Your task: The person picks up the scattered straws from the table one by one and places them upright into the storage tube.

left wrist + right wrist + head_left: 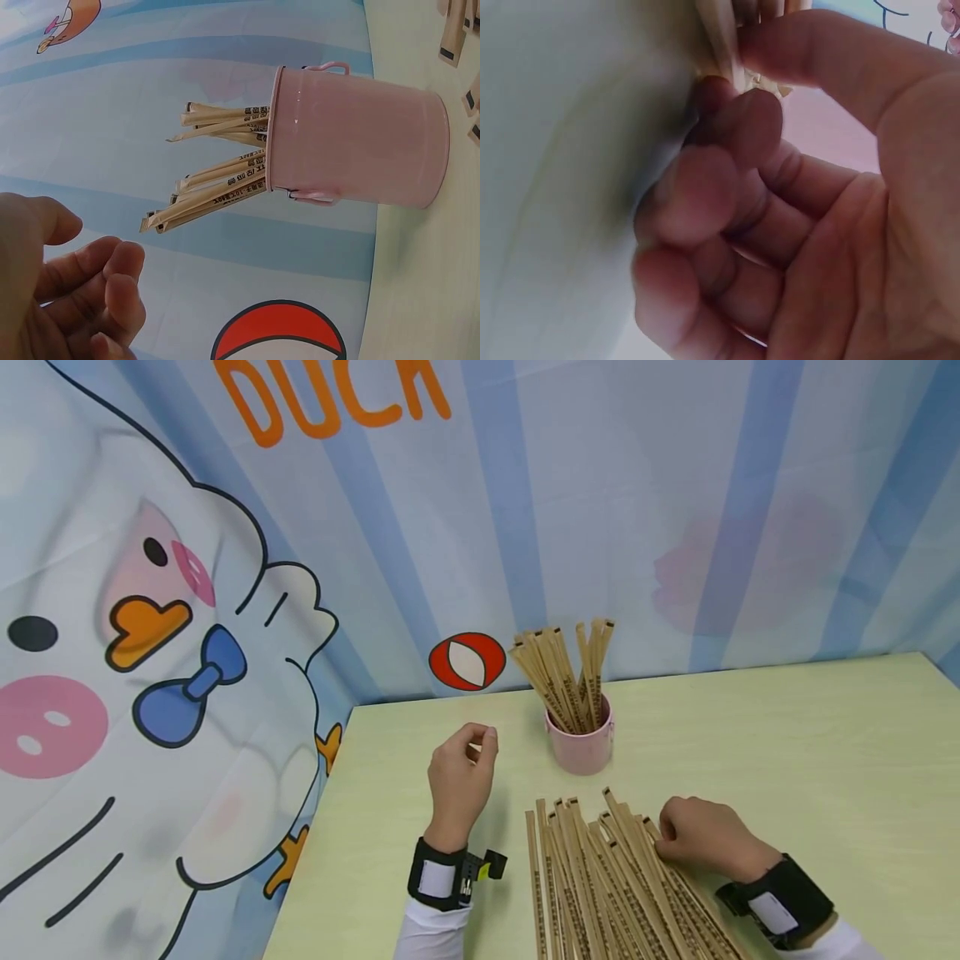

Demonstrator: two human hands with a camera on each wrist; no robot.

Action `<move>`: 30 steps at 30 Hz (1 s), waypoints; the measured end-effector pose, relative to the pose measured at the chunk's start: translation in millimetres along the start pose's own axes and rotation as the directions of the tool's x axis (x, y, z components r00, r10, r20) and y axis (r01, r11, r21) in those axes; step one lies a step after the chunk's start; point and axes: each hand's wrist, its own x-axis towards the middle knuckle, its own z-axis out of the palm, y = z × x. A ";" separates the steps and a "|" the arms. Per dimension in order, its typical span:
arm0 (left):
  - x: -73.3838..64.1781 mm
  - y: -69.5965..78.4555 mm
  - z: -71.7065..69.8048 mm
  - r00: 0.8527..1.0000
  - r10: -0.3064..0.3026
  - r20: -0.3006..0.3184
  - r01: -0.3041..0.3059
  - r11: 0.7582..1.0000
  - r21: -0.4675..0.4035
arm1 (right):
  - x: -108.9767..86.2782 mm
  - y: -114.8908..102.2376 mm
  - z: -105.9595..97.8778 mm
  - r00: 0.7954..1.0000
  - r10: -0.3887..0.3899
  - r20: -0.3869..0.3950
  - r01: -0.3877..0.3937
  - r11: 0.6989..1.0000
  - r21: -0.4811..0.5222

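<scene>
Long, thin paper-wrapped sticks [622, 877] with dark printing lie in a loose pile at the front of the table. At the pile's right edge my right hand [708, 837] pinches the end of one paper-wrapped stick [718, 34] between thumb and index finger; the other fingers curl below. A pink bucket [581, 750] stands behind the pile, with several of the same wrapped sticks [217, 180] upright and leaning in it. Left of the bucket, my left hand [461, 777] is raised above the table, its fingers loosely bent and nothing between them.
The pale yellow-green table [810, 752] reaches back to a blue striped cloth [600, 510] with a printed white duck [150, 652]. Both wrists wear black straps [438, 872] with small cameras.
</scene>
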 end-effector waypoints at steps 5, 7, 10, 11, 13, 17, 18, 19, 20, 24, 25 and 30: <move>-0.5 -0.6 -0.3 1.000 0.008 -0.006 -0.008 1.000 0.001 | 0.6 -0.3 0.3 1.000 -0.001 0.005 0.001 1.000 -0.006; -0.5 -0.8 -0.6 1.000 0.008 -0.005 -0.008 1.000 0.001 | 0.9 -0.3 0.0 1.000 -0.001 0.006 0.001 1.000 -0.005; -0.5 -0.9 -0.7 1.000 0.007 -0.004 -0.007 1.000 0.001 | 0.8 -0.9 -0.6 1.000 -0.004 0.007 0.004 1.000 -0.003; -0.4 -0.7 -1.0 1.000 0.006 -0.005 -0.006 1.000 0.002 | 0.7 -1.3 -1.0 1.000 -0.005 0.005 0.005 1.000 -0.003; -0.4 -1.0 -1.1 1.000 0.009 -0.006 -0.009 1.000 0.004 | 0.1 -2.2 -1.6 1.000 -0.017 -0.002 0.017 1.000 0.003; -0.7 -1.6 -1.2 1.000 0.008 -0.005 -0.008 1.000 0.006 | -0.6 -3.7 -2.9 0.999 -0.038 -0.013 0.038 0.999 0.014; -0.8 -1.9 -1.0 1.000 0.007 -0.004 -0.007 1.000 0.007 | -0.7 -3.8 -3.0 0.999 -0.043 -0.014 0.044 0.999 0.017; -0.8 -2.0 -0.9 1.000 0.006 -0.003 -0.006 1.000 0.008 | -0.6 -3.8 -3.3 0.999 -0.043 -0.014 0.043 0.999 0.018; -0.8 -2.0 -0.8 1.000 0.004 -0.001 -0.004 1.000 0.008 | -0.6 -3.7 -3.6 0.999 -0.044 -0.014 0.044 0.999 0.018; -1.0 -1.9 -0.5 1.000 0.000 0.003 0.000 1.000 0.012 | -0.5 -2.3 -4.3 0.999 -0.040 -0.014 0.041 0.999 0.012; -1.1 -1.6 -0.6 1.000 -0.001 0.004 0.001 1.000 0.011 | -0.7 -2.0 -4.8 0.999 -0.041 -0.015 0.041 0.999 0.010; -1.3 -1.5 -0.7 1.000 -0.001 0.005 0.001 1.000 0.011 | -0.7 -0.4 -7.8 0.998 -0.048 -0.027 0.048 0.999 0.004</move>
